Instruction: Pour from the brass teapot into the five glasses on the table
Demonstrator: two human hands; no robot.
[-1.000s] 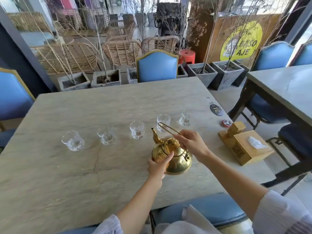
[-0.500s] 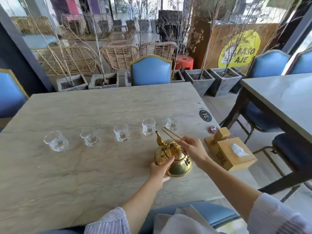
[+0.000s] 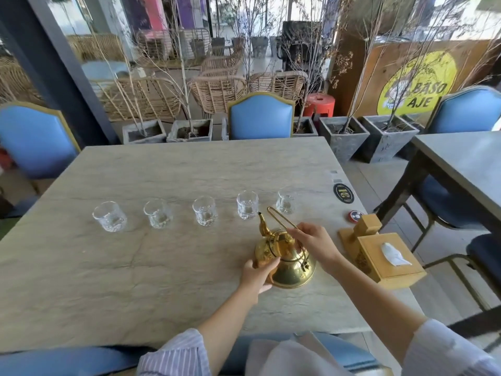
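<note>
The brass teapot stands on the stone table, right of centre, with its spout pointing away toward the glasses. My right hand grips its thin wire handle near the lid. My left hand is pressed against the pot's near left side. Several clear glasses stand in a row beyond it: the far left glass, the middle glass, and the far right glass. The spout tip sits just in front of the second glass from the right.
A wooden tissue box stands at the table's right edge, with a small round red tin and a dark oval sticker behind it. Blue chairs surround the table. A second table is to the right.
The view has shifted, so the glasses sit more central. Both hands stay on the teapot, which still rests on the table; its handle is raised a little more.
</note>
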